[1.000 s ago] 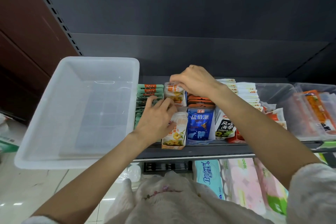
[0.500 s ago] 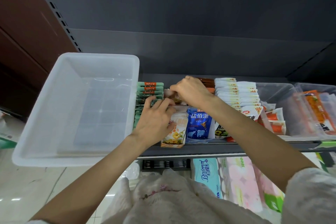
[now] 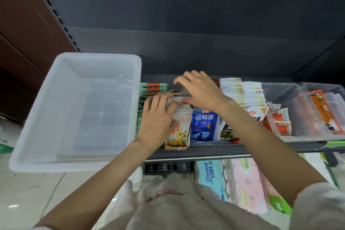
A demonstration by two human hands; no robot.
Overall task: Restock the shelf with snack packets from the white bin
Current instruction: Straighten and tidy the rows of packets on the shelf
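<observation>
Since a second ago right hand (image 3: 200,89) pushes deeper, fingers spread flat on cream snack packets (image 3: 182,117); left hand (image 3: 158,117) flat beside. White bin (image 3: 37,117) left of grip shows no packets. We judge: square row next.

A shop: a dark metal shelf (image 3: 224,150) holds rows of snack packets (image 3: 204,125), tissue packs (image 3: 211,177) below it.

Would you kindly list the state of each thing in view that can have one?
white bin: no packets visible inside.
yellow snack packets: upright in a row.
left hand: fingers straight, resting on that row.
right hand: fingers straight over the row's back.
blue packets: upright.
</observation>
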